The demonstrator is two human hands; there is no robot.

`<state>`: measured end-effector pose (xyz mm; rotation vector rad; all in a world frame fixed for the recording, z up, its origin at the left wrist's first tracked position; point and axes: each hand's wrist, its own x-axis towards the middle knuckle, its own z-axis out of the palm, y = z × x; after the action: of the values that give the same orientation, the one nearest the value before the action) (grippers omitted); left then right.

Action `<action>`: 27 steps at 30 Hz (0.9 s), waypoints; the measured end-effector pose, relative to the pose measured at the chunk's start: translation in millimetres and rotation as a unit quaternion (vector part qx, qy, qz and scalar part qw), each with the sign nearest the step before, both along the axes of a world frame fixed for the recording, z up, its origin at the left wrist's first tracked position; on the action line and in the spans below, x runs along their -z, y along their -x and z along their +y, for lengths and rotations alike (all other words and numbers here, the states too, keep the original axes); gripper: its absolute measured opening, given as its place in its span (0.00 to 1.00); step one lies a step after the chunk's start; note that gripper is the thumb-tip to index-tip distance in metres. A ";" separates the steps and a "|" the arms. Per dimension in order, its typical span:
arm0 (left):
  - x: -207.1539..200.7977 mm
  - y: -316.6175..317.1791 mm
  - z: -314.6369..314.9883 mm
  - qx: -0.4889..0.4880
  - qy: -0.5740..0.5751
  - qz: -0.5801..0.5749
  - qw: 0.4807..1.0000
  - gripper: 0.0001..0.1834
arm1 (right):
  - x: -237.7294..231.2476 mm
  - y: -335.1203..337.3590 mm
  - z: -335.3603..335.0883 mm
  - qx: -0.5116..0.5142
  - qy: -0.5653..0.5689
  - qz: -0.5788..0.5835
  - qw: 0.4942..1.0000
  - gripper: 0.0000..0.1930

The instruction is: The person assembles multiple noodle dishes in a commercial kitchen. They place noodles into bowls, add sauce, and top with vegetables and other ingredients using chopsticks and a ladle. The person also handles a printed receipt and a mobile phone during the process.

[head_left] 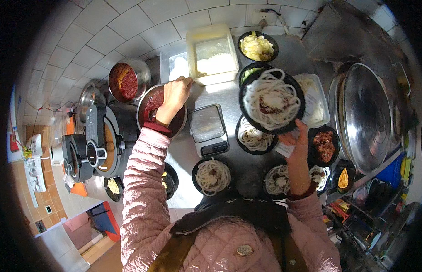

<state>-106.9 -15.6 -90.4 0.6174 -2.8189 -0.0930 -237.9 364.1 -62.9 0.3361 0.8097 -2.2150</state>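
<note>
White wall tiles (129,27) curve behind a shiny metal counter (229,97) packed with food. The left hand (174,97) reaches out over a metal pot of red sauce (150,106). Its fingers are curled tight around a thin handle (187,80), and the handle's far end points at a plastic tub of white stuff (213,54). The right hand (295,138) holds up a big black bowl of noodles (271,100) with a dab of red sauce on top. The fingers are tucked under the bowl's near edge, so I cannot tell how they are spread.

A small kitchen scale (208,129) sits between the two hands. More black bowls of noodles (212,176) stand on the counter close to the person. Another pot of red sauce (127,81) is near the wall. A huge metal lid (367,118) lies on the right side. The sleeves are pink and puffy.
</note>
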 end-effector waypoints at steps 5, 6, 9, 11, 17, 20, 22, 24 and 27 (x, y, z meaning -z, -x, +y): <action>-18.9 17.7 4.5 -0.005 0.021 -0.155 0.988 0.14 | -12.7 5.1 61.3 0.074 -0.077 0.034 0.994 0.14; -26.5 22.7 6.4 0.044 0.095 -0.125 0.987 0.15 | -17.0 5.9 74.7 0.091 -0.100 0.042 0.990 0.14; -37.1 49.5 29.1 0.095 0.085 -0.058 0.990 0.19 | -18.5 7.7 96.0 0.103 -0.099 0.034 0.989 0.12; -25.9 79.8 63.8 0.168 -0.021 0.023 0.985 0.22 | -19.1 7.9 108.1 0.130 -0.115 0.014 0.985 0.09; 24.2 172.3 134.1 0.335 -0.042 -0.042 0.940 0.35 | -13.7 4.1 118.6 0.126 -0.108 0.033 0.986 0.11; 41.2 188.3 139.5 0.331 -0.051 -0.110 0.936 0.31 | -15.2 0.8 120.9 0.109 -0.080 0.056 0.989 0.09; 46.1 187.3 134.6 0.355 -0.055 -0.071 0.931 0.31 | -15.9 -0.1 120.8 0.141 -0.112 0.001 0.984 0.10; 47.9 182.3 130.2 0.362 -0.061 -0.063 0.928 0.28 | -15.6 0.2 119.1 0.150 -0.111 -0.015 0.982 0.11; 48.7 173.8 128.3 0.330 -0.050 -0.098 0.937 0.27 | -13.0 4.3 115.6 0.124 -0.082 0.009 0.989 0.13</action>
<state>-280.7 112.7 -139.2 -0.3500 -3.1006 -0.3134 -242.2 479.7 -49.9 0.5224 1.0084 -2.3888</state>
